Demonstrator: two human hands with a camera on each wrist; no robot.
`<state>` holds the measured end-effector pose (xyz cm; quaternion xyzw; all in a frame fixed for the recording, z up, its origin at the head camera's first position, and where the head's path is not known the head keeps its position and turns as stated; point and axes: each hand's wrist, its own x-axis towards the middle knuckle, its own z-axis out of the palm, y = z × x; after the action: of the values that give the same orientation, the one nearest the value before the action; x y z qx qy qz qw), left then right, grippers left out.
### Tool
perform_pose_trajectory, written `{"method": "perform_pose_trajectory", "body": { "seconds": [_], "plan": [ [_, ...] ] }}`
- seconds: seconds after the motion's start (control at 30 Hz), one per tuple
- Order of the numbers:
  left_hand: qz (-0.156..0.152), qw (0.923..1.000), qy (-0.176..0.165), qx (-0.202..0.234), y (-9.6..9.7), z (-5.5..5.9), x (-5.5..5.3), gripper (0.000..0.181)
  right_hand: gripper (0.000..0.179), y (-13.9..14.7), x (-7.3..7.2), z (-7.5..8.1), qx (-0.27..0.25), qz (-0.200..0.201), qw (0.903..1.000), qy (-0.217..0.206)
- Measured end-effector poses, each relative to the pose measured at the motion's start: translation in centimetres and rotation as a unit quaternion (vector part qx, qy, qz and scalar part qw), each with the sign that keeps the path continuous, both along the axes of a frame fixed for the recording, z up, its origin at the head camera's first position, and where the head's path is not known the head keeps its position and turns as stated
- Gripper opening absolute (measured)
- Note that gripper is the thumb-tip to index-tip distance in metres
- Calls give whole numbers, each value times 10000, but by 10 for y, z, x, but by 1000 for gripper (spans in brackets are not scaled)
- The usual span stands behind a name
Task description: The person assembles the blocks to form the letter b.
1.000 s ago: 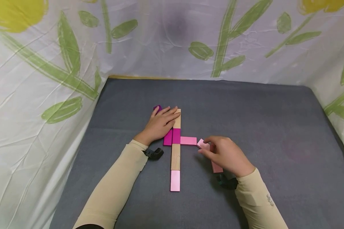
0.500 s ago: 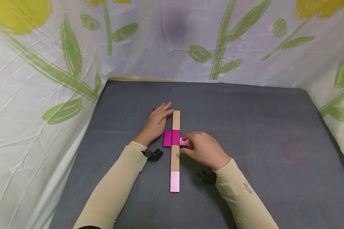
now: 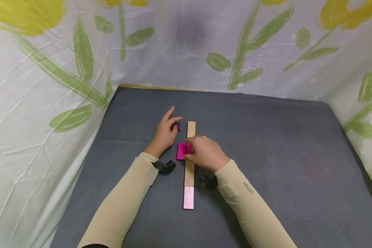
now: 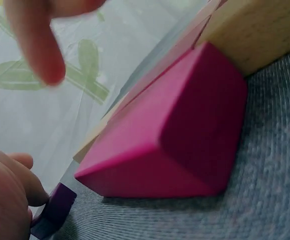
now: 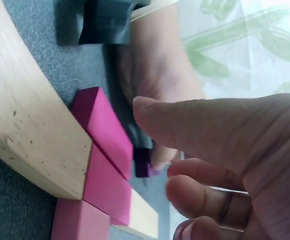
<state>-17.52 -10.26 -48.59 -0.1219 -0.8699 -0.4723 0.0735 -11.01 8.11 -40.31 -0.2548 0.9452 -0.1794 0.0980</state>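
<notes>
My left hand [image 3: 163, 136] pinches a small purple block [image 3: 176, 126] between thumb and fingers, its index finger extended away from me. To the right of it, two magenta blocks [image 3: 181, 151] lie side by side, one within a straight row. My right hand [image 3: 206, 151] hovers over this pair, thumb and fingers spread with nothing between them in the right wrist view. The row also has a far wooden block [image 3: 191, 129], a nearer wooden block [image 3: 189, 174] and a light pink block [image 3: 188, 198] at the near end. A pink side block [image 5: 80, 220] is hidden from the head view.
A dark grey cloth [image 3: 266, 155] covers the table. White curtains [image 3: 179, 65] painted with yellow flowers and green leaves hang at the back and sides. Black wrist cameras [image 3: 164, 167] sit low beside the blocks. My right arm [image 3: 248, 196] crosses the near right area.
My right hand has swept left from the pink blocks to the magenta pair. My left hand has come off the far wooden block, and the purple block has shifted nearer and rightward with it.
</notes>
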Motion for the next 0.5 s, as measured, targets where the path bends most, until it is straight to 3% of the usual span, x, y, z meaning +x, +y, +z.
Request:
{"method": "perform_pose_trajectory", "body": {
  "seconds": [0.13, 0.5],
  "plan": [
    [52, 9998, -91, -169, 0, 0, 1, 38, 53, -7, -7, -7, 272, 28, 9996, -60],
    [247, 9965, -122, -794, -2, -2, -2, 44, 48, -18, -16, -16, 514, 223, 9984, -80]
  ]
}}
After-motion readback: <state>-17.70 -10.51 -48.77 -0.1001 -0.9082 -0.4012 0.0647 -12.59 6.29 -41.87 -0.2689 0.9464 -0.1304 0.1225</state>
